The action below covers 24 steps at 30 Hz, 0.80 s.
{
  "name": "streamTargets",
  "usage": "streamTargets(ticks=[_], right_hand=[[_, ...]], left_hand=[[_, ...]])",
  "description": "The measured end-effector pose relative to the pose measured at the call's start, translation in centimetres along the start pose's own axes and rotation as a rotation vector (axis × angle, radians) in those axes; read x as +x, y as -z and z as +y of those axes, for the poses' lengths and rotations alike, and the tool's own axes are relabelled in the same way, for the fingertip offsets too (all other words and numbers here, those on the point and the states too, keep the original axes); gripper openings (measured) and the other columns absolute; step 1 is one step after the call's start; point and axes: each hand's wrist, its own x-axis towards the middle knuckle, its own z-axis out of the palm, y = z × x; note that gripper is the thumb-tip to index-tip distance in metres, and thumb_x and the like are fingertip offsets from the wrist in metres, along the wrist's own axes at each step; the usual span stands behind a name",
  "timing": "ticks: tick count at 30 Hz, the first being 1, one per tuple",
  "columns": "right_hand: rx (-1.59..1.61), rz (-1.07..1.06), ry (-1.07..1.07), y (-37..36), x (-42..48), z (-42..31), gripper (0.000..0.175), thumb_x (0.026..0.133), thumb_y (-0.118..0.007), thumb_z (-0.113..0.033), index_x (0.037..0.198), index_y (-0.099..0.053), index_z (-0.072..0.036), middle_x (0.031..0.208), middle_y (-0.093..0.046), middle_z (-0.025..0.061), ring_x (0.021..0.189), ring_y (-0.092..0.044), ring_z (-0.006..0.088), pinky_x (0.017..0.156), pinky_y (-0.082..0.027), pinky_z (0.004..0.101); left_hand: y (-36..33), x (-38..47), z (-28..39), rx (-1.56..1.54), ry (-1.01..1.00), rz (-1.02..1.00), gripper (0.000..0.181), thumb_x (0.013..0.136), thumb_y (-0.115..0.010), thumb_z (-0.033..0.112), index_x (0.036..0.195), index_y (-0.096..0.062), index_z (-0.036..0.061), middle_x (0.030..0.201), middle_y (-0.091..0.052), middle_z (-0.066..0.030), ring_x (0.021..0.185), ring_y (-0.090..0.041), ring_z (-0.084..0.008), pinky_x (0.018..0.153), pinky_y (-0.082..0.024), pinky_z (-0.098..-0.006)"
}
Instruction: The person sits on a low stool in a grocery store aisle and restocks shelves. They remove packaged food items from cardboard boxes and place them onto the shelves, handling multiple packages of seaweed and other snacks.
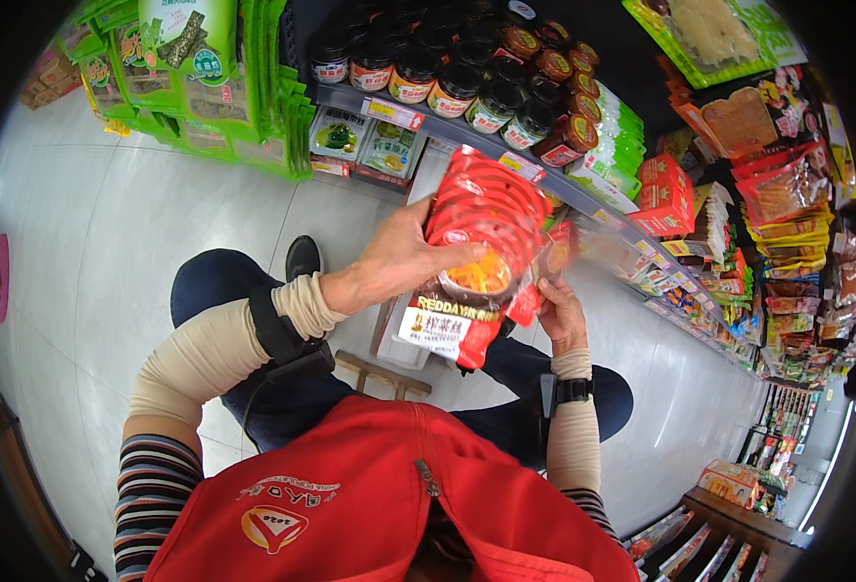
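My left hand (399,254) grips a red plastic food packet (472,211) across its upper face, the thumb pressing near a picture of yellow shreds. The packet bears writing and a glossy red ring pattern. At its right edge my right hand (563,309) pinches a smaller red and clear packet (557,251), which is blurred; whether it is joined to the big one I cannot tell. Beneath the packets, partly hidden, a pale carton (406,338) rests on the floor between my legs. A wooden stool edge (384,372) shows below it.
Glass jars with dark lids (457,87) crowd the shelf (442,131) ahead, above flat packets (337,132). Green seaweed snack bags (209,102) hang at the left. Red boxes (662,195) and hanging snack bags (785,182) line the right. Pale tiled floor (144,218) lies to the left.
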Motion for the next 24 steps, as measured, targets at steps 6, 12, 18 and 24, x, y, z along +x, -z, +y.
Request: streamTargets(ticks=[6, 12, 18, 24], right_hand=[[-0.476, 0.286, -0.001, 0.9, 6.3, 3.1, 0.022, 0.093, -0.060, -0.004, 0.114, -0.063, 0.000, 0.103, -0.069, 0.0074, 0.087, -0.066, 0.0138, 0.074, -0.058, 0.0333], [-0.906, 0.380, -0.013, 2.3, 18.0, 5.6, 0.022, 0.088, -0.066, -0.008, 0.109, -0.065, -0.003, 0.097, -0.068, 0.0025, 0.078, -0.065, 0.0108, 0.056, -0.056, 0.0252], [-0.956, 0.470, 0.332, 4.6, 26.8, 6.9, 0.014, 0.083, -0.070, -0.010, 0.092, -0.071, 0.000, 0.073, -0.069, 0.0043, 0.063, -0.061, 0.0087, 0.058, -0.051, 0.0300], [-1.217, 0.567, 0.600, 6.9, 32.3, 6.9, 0.034, 0.082, -0.071, -0.022, 0.111, -0.067, -0.005, 0.111, -0.068, 0.0139, 0.103, -0.061, 0.0331, 0.094, -0.044, 0.0429]], left_hand=[[-2.1, -1.4, -1.6, 0.165, 0.036, -0.239, 0.068, 0.076, -0.080, 0.039, 0.122, -0.055, -0.0042, 0.107, -0.069, -0.0153, 0.098, -0.067, -0.0243, 0.090, -0.051, -0.0355], [-2.1, -1.7, -2.0, 0.390, 0.094, -0.328, 0.069, 0.077, -0.081, 0.041, 0.120, -0.054, -0.0048, 0.108, -0.068, -0.0165, 0.098, -0.067, -0.0232, 0.089, -0.051, -0.0344], [-1.4, -1.0, -0.9, 0.407, 0.103, -0.250, 0.071, 0.077, -0.080, 0.041, 0.123, -0.052, -0.0048, 0.104, -0.069, -0.0187, 0.094, -0.068, -0.0270, 0.086, -0.053, -0.0363], [-1.0, -0.6, -0.6, 0.359, 0.195, -0.198, 0.075, 0.077, -0.081, 0.038, 0.129, -0.049, -0.0042, 0.109, -0.068, -0.0193, 0.098, -0.068, -0.0268, 0.088, -0.052, -0.0359]])
